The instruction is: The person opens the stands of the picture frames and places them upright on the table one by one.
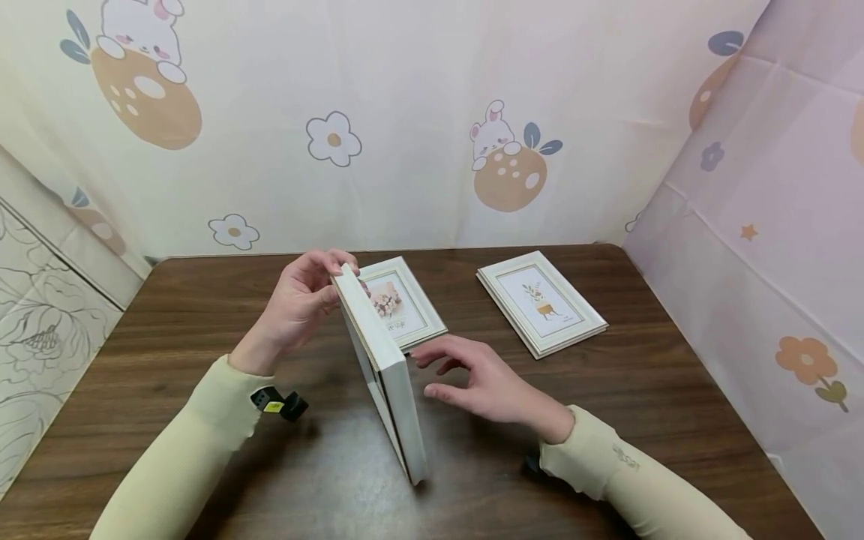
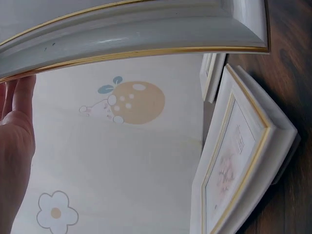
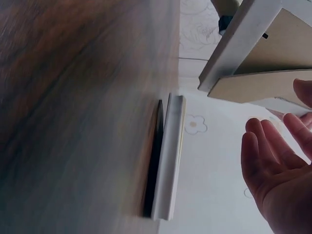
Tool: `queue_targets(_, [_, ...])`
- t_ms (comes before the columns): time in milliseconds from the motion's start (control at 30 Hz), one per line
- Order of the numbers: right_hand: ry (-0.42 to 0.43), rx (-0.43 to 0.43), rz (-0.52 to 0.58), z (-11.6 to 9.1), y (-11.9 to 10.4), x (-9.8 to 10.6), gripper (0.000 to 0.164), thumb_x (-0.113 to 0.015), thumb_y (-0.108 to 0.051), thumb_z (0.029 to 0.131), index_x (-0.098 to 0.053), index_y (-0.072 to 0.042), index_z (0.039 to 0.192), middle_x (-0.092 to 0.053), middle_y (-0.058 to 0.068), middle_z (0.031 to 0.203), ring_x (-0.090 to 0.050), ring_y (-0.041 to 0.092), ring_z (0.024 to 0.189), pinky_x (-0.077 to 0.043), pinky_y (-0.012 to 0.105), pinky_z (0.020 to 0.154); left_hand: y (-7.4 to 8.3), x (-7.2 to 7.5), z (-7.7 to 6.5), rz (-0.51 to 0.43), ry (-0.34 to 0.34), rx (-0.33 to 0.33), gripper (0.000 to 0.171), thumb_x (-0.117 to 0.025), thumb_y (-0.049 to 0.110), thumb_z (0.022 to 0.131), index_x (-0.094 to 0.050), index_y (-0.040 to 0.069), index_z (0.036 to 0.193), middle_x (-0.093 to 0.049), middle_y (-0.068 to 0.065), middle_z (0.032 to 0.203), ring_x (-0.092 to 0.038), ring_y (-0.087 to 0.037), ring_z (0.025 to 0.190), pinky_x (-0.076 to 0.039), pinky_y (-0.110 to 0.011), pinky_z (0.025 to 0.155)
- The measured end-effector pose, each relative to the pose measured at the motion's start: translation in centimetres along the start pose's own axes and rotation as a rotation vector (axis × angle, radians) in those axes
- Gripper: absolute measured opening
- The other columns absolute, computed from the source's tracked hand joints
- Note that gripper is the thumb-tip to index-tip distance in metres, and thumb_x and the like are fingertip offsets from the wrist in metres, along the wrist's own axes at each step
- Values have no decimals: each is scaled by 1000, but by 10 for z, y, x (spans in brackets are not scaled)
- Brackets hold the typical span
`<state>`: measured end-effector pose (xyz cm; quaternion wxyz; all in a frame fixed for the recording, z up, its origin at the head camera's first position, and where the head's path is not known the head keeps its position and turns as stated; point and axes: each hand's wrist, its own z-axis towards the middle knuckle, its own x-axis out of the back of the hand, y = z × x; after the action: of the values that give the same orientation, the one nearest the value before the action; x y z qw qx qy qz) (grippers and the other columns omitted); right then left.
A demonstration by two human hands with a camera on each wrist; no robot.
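Pinched at its upper far corner between the thumb and bent fingers of the left hand: a white frame with gold trim, on edge over the middle of the wooden table. Nothing in the grasp of the right hand; fingers loosely bent, thumb apart from them, just beside the white frame's right side. Near upright, face to the left, back to the right, top edge running away from the wearer and slightly leftward. Long axis not determinable edge-on; contact of the lower near corner with the wood likewise. At the back, a brown board, angled outward. Just beyond, face up, a flower-picture frame; well apart to the right, a plant-picture frame. Leftward, wood surface as far as the side edge; rearward, the far edge just past both pictures, then a patterned curtain.
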<state>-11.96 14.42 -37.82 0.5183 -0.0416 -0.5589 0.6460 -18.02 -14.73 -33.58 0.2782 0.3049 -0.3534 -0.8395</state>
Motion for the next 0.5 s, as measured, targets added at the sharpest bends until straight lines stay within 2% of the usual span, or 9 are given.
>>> queue_targets(200, [-20,14,41,2,-1,-8,50,-81,-10,84,-60,-9,130,-65,4,123,-62,19,109,-55,34,86,1,-3,3,-36,-53,1,14,-70,9,89,-64,12,102,-57,-8,113,-67,-21,95,-54,-24,70])
queue_targets(500, [-14,-6,45,9,2,-17,68,-82,-11,83,-51,-9,143,-57,3,139,-60,28,118,-53,36,93,-2,-6,7,-82,-74,-2,14,-69,7,90,-63,10,102,-56,-9,112,-69,-24,97,-56,-26,70])
